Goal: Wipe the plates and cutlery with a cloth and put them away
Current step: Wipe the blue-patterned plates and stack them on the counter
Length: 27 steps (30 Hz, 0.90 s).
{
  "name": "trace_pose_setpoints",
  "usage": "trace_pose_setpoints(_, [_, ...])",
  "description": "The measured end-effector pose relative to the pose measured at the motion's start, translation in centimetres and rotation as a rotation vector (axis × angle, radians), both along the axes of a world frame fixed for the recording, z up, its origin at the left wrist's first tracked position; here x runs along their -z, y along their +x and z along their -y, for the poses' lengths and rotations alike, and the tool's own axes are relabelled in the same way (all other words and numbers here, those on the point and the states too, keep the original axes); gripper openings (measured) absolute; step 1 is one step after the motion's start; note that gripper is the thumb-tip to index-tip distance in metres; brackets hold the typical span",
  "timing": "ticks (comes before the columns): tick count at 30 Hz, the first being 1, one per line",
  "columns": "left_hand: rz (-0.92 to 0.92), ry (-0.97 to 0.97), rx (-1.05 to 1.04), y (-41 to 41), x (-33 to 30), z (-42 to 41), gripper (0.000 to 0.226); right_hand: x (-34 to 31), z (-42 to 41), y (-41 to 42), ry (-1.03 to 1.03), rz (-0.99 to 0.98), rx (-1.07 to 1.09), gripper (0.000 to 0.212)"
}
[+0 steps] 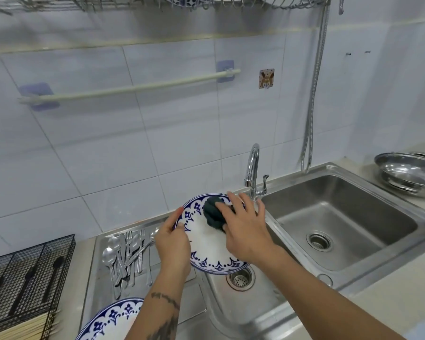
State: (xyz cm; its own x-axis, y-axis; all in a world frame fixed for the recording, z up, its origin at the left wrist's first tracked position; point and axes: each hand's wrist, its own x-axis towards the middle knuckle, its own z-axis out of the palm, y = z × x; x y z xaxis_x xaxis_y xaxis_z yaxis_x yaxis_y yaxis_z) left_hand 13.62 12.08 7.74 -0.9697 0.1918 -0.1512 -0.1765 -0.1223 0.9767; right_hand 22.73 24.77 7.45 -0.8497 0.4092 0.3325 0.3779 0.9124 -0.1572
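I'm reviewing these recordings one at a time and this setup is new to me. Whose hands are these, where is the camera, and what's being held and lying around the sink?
There is no machine here: a person wears a wide-angle camera on the head, looking forward and down, so this single picture shows their own two bare hands. The left hand has a grip on the edge of a blue-patterned plate, held above the smaller sink basin. The right hand presses a dark green cloth onto the plate's face. Spoons and forks lie piled on the steel draining board, with a second patterned plate nearer the camera. A black wire cutlery basket stands at the left, and a steel pan sits beyond the larger basin.
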Motion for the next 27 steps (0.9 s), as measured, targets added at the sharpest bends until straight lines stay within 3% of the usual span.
trace_pose_setpoints(2, [0.067, 0.053, 0.006, -0.2, -0.2, 1.2, 0.043, -0.3, 1.3, 0.1, 0.133, 0.242, 0.060, 0.065])
trace_pose_setpoints(5, [0.131, 0.128, -0.001, -1.2, -0.5, 3.3, 0.041, -0.7, 4.6, 0.6, 0.116, 0.342, 0.044, 0.075])
trace_pose_setpoints(12, [0.133, 0.180, 0.089, -3.8, -0.9, 7.9, 0.040, -0.7, 11.1, -2.5, -0.169, 0.297, -0.310, 0.068])
trace_pose_setpoints(20, [0.073, 0.173, 0.016, -6.6, -1.1, 15.8, 0.036, -0.8, 15.5, -5.9, 0.115, 0.264, -0.033, 0.069])
trace_pose_setpoints(24, [0.065, 0.207, 0.032, -7.6, -1.0, 19.8, 0.038, -0.3, 20.1, -6.9, -0.044, 0.188, -0.222, 0.071])
trace_pose_setpoints(27, [0.069, 0.220, 0.029, -7.7, -1.2, 22.1, 0.036, 0.5, 22.4, -7.1, -0.046, 0.242, -0.145, 0.072])
